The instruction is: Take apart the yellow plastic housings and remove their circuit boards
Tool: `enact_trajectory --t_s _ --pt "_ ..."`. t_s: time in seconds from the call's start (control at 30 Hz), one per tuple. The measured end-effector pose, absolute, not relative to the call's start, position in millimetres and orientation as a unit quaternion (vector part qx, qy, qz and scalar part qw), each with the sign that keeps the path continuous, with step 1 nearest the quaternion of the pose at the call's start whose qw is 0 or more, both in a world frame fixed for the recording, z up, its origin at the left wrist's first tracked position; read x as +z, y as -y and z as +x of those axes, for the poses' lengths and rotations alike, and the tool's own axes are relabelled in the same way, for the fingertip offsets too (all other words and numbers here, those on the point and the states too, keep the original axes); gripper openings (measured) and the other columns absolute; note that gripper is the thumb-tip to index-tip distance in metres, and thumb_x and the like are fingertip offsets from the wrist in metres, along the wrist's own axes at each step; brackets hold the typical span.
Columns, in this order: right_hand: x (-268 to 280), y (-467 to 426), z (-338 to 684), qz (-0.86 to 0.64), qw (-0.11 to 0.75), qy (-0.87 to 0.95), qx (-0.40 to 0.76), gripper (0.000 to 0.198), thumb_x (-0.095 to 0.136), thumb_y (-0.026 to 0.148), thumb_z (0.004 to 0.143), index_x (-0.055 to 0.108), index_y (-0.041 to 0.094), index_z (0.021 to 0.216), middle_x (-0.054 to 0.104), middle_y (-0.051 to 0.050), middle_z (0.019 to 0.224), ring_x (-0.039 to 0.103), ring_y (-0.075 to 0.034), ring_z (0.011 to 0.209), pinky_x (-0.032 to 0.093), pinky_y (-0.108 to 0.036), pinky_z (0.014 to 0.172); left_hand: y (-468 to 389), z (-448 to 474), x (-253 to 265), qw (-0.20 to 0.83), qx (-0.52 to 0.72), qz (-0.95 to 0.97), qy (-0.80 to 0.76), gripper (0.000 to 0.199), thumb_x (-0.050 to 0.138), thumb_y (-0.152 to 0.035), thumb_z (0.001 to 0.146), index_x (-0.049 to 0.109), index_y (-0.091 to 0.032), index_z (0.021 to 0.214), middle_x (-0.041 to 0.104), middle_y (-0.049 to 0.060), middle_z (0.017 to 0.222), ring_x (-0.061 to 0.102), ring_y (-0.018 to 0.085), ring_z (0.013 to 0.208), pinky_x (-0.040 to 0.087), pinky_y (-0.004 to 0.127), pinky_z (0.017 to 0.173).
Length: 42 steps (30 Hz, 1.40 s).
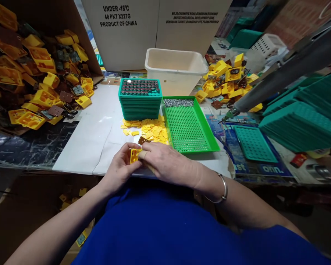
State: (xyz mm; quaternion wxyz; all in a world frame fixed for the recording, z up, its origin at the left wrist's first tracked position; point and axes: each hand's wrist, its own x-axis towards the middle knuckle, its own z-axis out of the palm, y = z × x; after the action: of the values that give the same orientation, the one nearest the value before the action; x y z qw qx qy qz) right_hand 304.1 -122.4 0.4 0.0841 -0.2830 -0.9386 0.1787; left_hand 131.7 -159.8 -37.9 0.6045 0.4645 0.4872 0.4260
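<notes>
Close in front of our torso, we are holding our left hand and right hand together. Our left thumb and index finger are curving toward each other, while our right hand is turning its back upward, fingers bending leftward. Our left forearm and right forearm are slanting in from opposite sides.

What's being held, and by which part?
A small yellow plastic box-shaped casing, by its left side in the left hand; the right hand covers its right side, hiding any grip there.
</notes>
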Motion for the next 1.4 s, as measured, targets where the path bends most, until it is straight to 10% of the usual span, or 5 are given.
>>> enact_trajectory --t_s 0.3,0.4,0.63,1.0,1.4 --pt "-41.5 120.7 328.7 -0.198 0.456 0.865 0.074 0.022 0.055 0.015 0.093 0.060 0.013 0.115 0.065 -0.011 0.103 0.062 -0.017 0.099 0.057 -0.033 0.086 155.2 122.0 -24.4 0.767 0.383 0.306 -0.415 0.040 0.079 -0.013 0.067 0.059 -0.022 0.101 0.071 0.000 0.085 0.071 0.015 0.070 0.055 0.019 0.060" --pt "-44.2 117.4 333.1 -0.156 0.448 0.880 -0.005 0.029 0.059 0.015 0.091 0.057 0.012 0.119 0.065 -0.015 0.116 0.059 -0.025 0.118 0.056 -0.043 0.096 155.3 113.5 -21.6 0.847 0.300 0.268 -0.348 0.041 0.075 -0.015 0.069 0.059 -0.021 0.106 0.073 0.004 0.090 0.073 0.019 0.065 0.053 0.018 0.049" --pt "-34.6 118.8 333.4 -0.122 0.421 0.899 -0.010 0.018 0.048 0.020 0.097 0.058 0.013 0.111 0.073 -0.010 0.101 0.071 -0.013 0.085 0.060 -0.023 0.072 163.3 113.9 -19.0 0.825 0.256 0.337 -0.374 0.039 0.073 -0.017 0.076 0.057 -0.022 0.111 0.070 0.002 0.088 0.072 0.018 0.065 0.057 0.021 0.051" --pt "-48.3 150.0 310.1 -0.229 0.516 0.783 0.261 0.027 0.058 0.007 0.078 0.056 0.019 0.102 0.068 0.002 0.077 0.058 -0.005 0.056 0.047 -0.013 0.051 170.7 133.2 -15.9 0.721 0.404 0.389 -0.407 0.029 0.074 -0.023 0.082 0.060 -0.020 0.107 0.069 0.001 0.092 0.066 0.014 0.085 0.055 0.023 0.076" --pt "-27.2 145.4 311.0 -0.117 0.429 0.894 -0.061 0.016 0.044 0.009 0.095 0.058 0.015 0.102 0.074 -0.001 0.077 0.057 -0.011 0.052 0.041 -0.027 0.046 167.7 122.0 -21.7 0.766 0.380 0.358 -0.375 0.036 0.073 -0.024 0.083 0.060 -0.024 0.116 0.072 0.005 0.109 0.067 0.020 0.102 0.050 0.031 0.092"
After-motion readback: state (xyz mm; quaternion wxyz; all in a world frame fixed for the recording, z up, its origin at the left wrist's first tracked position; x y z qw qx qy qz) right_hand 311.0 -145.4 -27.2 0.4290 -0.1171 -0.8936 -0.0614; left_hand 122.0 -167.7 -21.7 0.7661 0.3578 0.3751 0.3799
